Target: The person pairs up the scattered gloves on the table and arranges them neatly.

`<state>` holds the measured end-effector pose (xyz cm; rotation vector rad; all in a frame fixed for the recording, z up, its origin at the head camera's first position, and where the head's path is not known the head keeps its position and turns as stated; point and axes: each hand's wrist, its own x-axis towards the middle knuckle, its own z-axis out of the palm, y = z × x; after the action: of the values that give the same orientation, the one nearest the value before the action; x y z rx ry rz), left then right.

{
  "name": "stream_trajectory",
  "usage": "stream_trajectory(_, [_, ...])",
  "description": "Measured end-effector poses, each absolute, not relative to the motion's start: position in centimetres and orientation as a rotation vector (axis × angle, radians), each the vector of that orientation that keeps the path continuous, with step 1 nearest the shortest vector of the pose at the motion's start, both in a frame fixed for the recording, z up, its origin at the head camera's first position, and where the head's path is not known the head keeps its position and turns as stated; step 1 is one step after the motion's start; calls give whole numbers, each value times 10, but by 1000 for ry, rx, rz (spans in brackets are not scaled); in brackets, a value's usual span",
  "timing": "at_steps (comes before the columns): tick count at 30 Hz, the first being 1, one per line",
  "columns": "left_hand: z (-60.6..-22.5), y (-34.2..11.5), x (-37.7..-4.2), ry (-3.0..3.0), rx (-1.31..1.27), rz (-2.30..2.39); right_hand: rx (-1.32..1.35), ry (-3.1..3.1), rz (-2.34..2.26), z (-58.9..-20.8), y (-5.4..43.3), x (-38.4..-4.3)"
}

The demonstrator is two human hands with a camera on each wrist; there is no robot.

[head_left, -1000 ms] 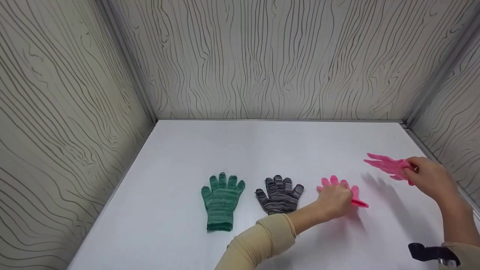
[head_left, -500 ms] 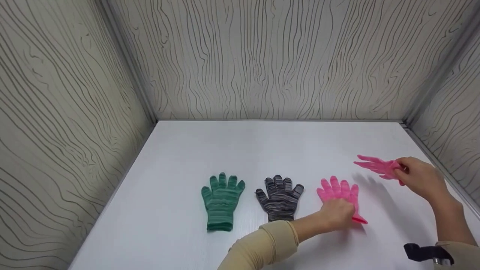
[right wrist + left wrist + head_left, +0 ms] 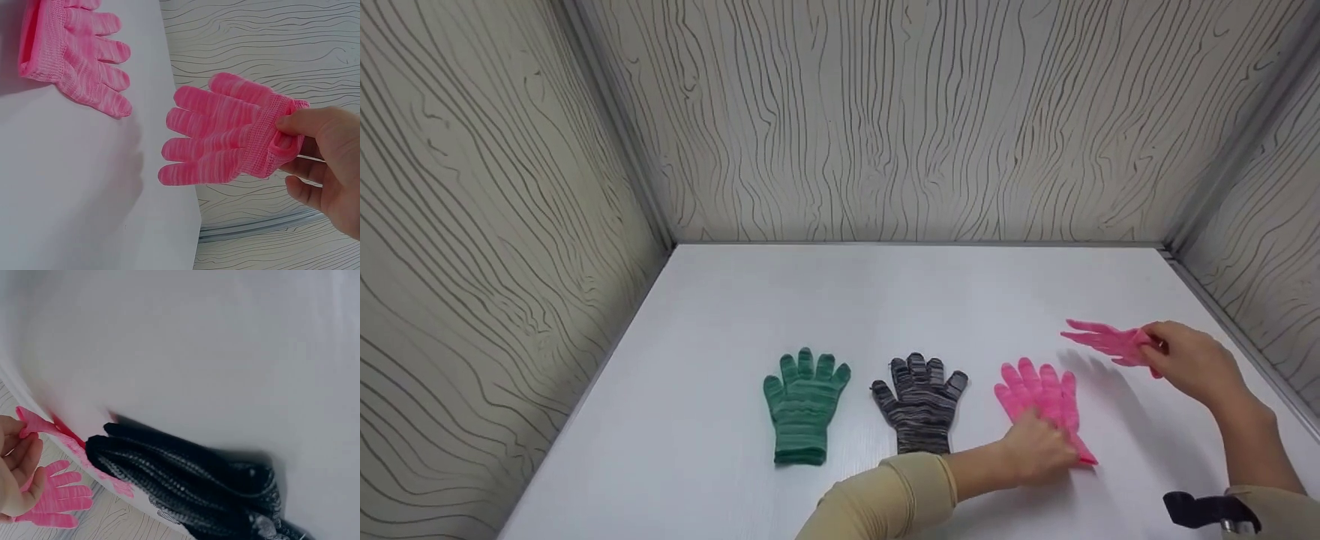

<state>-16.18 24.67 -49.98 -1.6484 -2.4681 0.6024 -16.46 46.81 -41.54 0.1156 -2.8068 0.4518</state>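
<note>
My right hand (image 3: 1196, 360) holds a pink knit glove (image 3: 216, 132) in the air above the table, its thumb and fingers pinching the cuff. That glove's fingers point left in the head view. A second pink glove (image 3: 1039, 390) lies palm-flat on the table with its fingers away from me. Over its cuff is my left hand (image 3: 1039, 450), hiding part of it; in the left wrist view the fingertips pinch the lifted cuff edge (image 3: 34, 422). Left of it lies a dark grey striped glove (image 3: 919, 397), its lower end overlapped by my left sleeve.
A green striped glove (image 3: 802, 405) lies farther left on the white table (image 3: 697, 322). Walls with a wood-grain pattern (image 3: 847, 127) enclose the table at the back and both sides. A black strap piece (image 3: 1207, 510) sits on the right wrist.
My left hand has drawn back toward me along the flat pink glove, baring its fingers and palm and pulling its cuff nearer. My right hand has drifted left with the other pink glove.
</note>
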Motion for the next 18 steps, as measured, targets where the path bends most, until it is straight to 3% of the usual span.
stream_trajectory(18, [-516,240,-163,-2368,-1759,632,158,-2725,388,-422,464,-164])
